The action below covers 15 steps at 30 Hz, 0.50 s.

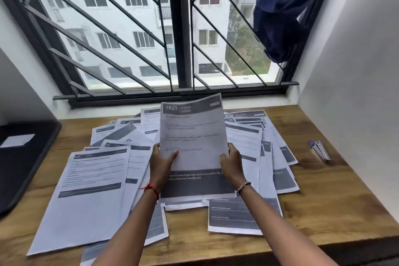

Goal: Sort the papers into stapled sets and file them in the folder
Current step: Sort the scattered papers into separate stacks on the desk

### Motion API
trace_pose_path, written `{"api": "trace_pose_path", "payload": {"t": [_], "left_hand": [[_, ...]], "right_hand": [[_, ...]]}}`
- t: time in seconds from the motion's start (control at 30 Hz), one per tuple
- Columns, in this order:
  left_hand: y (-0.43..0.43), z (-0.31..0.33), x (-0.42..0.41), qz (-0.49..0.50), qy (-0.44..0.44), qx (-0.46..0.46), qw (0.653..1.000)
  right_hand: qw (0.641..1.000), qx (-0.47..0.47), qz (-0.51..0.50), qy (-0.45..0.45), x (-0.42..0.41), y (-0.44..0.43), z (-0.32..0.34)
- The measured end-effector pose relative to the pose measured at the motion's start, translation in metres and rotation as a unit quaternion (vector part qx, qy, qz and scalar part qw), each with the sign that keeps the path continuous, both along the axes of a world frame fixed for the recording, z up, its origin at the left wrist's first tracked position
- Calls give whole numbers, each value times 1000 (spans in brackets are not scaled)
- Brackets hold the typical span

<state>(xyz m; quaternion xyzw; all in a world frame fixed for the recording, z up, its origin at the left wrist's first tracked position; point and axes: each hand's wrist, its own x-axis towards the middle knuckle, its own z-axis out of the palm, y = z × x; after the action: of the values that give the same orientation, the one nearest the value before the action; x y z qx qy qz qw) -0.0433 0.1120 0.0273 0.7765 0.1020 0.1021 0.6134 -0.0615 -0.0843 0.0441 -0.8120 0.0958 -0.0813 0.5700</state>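
Observation:
Many printed sheets (pixel 90 181) lie spread and overlapping across the wooden desk (pixel 323 207). I hold one sheet (pixel 193 134) headed "1623" upright above the pile, near the middle. My left hand (pixel 160 162) grips its lower left edge, thumb on the front. My right hand (pixel 232 162) grips its lower right edge. A black folder (pixel 23 157) with a white label lies shut at the desk's left end. A silver stapler (pixel 319 150) with a blue tip rests on the desk at the right, apart from the papers.
A barred window (pixel 183 28) rises behind the desk, with a white sill. A blue cloth (pixel 282 11) hangs at its upper right. White walls close in on both sides. Bare wood shows at the desk's front right and along the far right.

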Motion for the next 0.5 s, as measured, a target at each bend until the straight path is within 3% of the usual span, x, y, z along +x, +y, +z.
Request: {"api": "trace_pose_path", "payload": {"t": [0.23,0.5], "left_hand": [[-13,-32,8,-122,95,14,988],[-35,-36,32,-229,117,24,966]], "right_hand": [[986,20,-58,158,8,-23,-31],[970,68,-122,197,25,-53,-46]]}}
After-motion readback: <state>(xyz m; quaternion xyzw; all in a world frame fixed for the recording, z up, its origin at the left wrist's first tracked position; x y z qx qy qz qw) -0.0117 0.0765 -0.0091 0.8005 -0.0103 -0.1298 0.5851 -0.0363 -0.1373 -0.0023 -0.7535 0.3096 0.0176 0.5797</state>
